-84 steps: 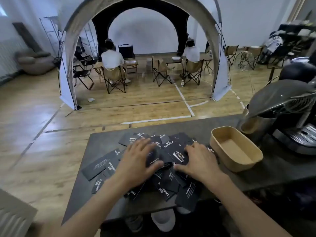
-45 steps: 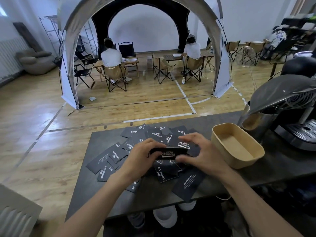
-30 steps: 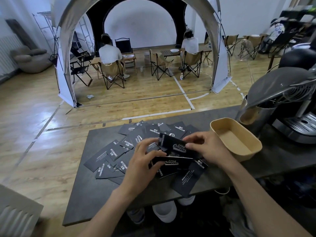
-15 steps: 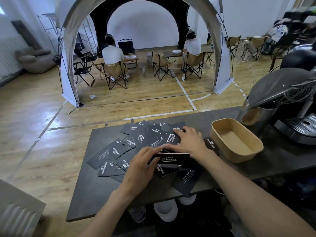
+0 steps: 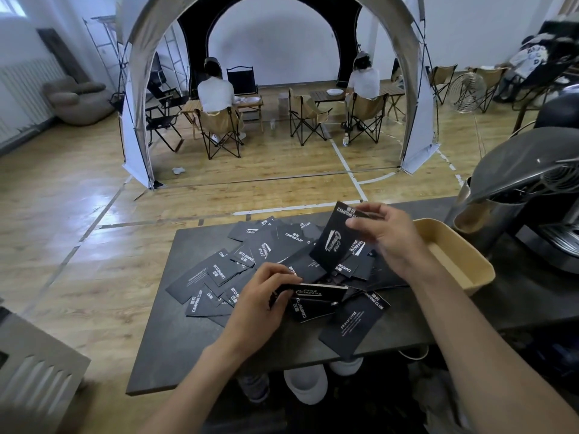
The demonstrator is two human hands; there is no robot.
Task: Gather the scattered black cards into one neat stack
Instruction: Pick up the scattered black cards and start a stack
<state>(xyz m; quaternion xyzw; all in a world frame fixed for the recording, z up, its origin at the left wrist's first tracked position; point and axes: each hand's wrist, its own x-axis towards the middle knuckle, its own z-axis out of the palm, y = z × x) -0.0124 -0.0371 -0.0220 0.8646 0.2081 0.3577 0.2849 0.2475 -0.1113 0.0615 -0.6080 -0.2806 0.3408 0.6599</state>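
Head view: collecting step under way, left hand (image 5: 260,300) gripping small stack (image 5: 316,291), right hand (image 5: 387,238) pinching lifted card (image 5: 336,242); next, likely square it onto the stack.

Both forearms reach forward from the bottom edge. The left hand (image 5: 261,297) is low, palm down, its thumb and fingers closed on a thin stack of cards (image 5: 316,291). The right hand (image 5: 387,238) is raised higher, fingers curled, pinching one black card (image 5: 335,242) that is tilted.

Tan tray (image 5: 479,264) beside coffee machine (image 5: 529,183) on dark table (image 5: 175,349); arched tent (image 5: 138,89) beyond.
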